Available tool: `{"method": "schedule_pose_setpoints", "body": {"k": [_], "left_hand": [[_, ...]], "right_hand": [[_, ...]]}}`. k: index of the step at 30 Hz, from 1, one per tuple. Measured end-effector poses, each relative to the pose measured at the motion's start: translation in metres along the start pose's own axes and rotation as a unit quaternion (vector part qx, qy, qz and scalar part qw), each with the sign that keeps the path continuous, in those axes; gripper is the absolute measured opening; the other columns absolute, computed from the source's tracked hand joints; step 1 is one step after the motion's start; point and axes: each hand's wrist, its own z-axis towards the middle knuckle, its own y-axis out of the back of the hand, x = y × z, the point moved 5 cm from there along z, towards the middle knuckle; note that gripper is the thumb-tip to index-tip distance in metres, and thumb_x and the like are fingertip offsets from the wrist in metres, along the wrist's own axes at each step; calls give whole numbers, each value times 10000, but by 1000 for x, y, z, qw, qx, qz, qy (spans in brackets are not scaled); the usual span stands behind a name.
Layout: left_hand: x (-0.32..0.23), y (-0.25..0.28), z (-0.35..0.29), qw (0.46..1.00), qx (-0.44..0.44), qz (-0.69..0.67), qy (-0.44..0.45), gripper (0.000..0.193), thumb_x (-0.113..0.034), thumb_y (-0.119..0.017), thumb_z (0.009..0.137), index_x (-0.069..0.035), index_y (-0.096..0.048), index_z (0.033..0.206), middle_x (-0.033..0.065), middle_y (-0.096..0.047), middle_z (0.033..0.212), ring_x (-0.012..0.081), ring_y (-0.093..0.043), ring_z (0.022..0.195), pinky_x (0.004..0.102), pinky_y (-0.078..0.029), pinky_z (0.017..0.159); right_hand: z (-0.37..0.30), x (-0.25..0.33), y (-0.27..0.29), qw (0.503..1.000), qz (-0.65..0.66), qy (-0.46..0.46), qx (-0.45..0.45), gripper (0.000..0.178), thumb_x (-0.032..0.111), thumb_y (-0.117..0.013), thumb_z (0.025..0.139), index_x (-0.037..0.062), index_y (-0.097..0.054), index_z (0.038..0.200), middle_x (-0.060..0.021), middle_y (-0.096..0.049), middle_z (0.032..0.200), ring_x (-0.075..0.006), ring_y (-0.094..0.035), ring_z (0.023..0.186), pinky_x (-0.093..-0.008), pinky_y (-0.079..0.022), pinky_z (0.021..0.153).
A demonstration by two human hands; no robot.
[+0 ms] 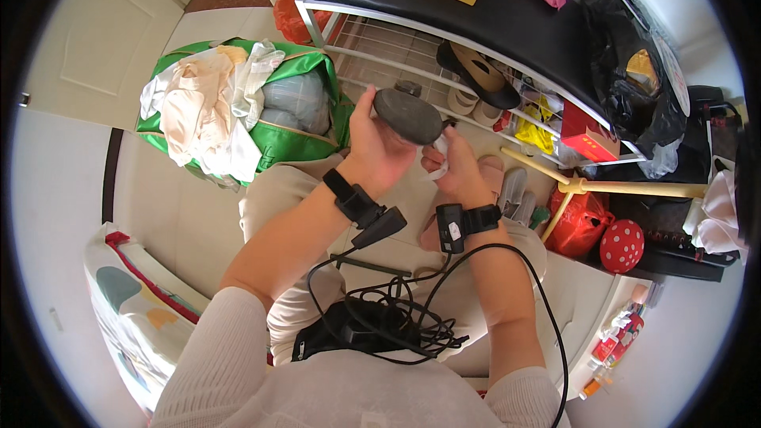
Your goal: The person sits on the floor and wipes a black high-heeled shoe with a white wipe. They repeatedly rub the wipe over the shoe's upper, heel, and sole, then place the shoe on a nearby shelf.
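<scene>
My left hand (376, 147) is closed around a black shoe (408, 116), whose dark oval sole is turned up toward me. The rest of the shoe is mostly hidden behind the sole and my fingers. Close to the shoe's right side, my right hand (458, 170) pinches a thin white wipe (440, 160). Part of the wipe hangs below the fingers. Beyond both hands, a black shoe with a beige lining (479, 75) rests on the wire rack (380, 47) under a black padded bench (444, 8).
A green bag (277, 147) overflowing with clothes stands at left. Pink slippers (490, 178) lie on the floor beyond my right hand. A wooden pole (634, 188), red bag (583, 222) and spotted red ball (621, 246) are at right. Black cables (396, 313) cross my lap.
</scene>
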Motion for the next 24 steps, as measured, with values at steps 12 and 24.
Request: {"method": "schedule_pose_setpoints", "body": {"k": [12,24], "left_hand": [[-21,-19,50,999,38,-9,11,675,-670,-499,1005,-89,-678,1299,123,-681,1332,310,-620,1245,473,-471,1097],[-29,-11,68,997,25,-68,-5,682,-665,-473,1013,-92,-656,1334,149,-639,1412,364,-574,1325,503,-434,1153]], "right_hand": [[11,20,-4,978,-168,124,-23,282,199,-431,1113,2,-566,1262,-136,-733,1053,-117,-421,573,-276,-329,505],[-3,24,-9,968,-216,129,-23,347,169,-429,1109,-30,-541,1370,-185,-720,1224,-88,-386,570,-244,-342,529]]}}
